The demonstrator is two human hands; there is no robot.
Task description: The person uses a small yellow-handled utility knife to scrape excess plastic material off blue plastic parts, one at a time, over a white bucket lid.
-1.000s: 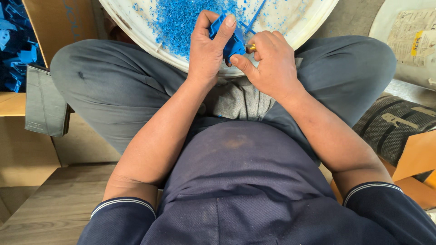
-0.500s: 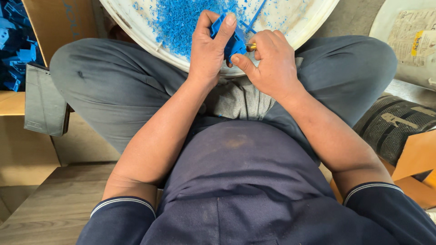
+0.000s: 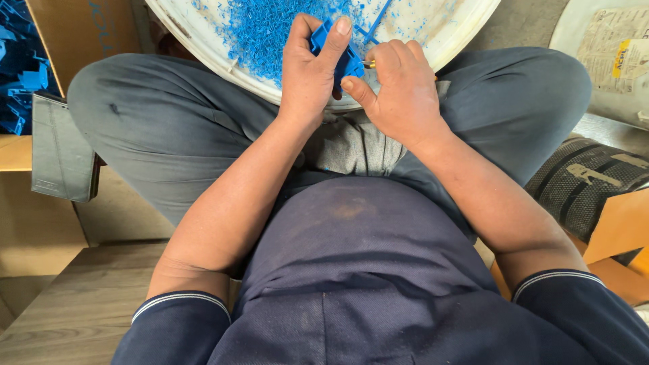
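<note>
While the left hand (image 3: 312, 67) pinches a blue plastic part (image 3: 338, 55) at top centre, the right hand (image 3: 400, 88) grips a small tool (image 3: 369, 64) against it. Blue shavings (image 3: 263, 30) fill the white bucket (image 3: 203, 37) beneath.

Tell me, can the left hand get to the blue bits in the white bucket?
Probably yes. The left hand already sits over the white bucket, and the blue shavings lie uncovered just beside it, but it is gripping a blue plastic part.

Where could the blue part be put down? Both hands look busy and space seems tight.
Bare patches: the white bucket's right inner side beside the right hand, and the wooden surface under the left elbow. Crowded: the blue shavings left of the left hand, which holds the blue part, and the cardboard box of blue pieces.
</note>
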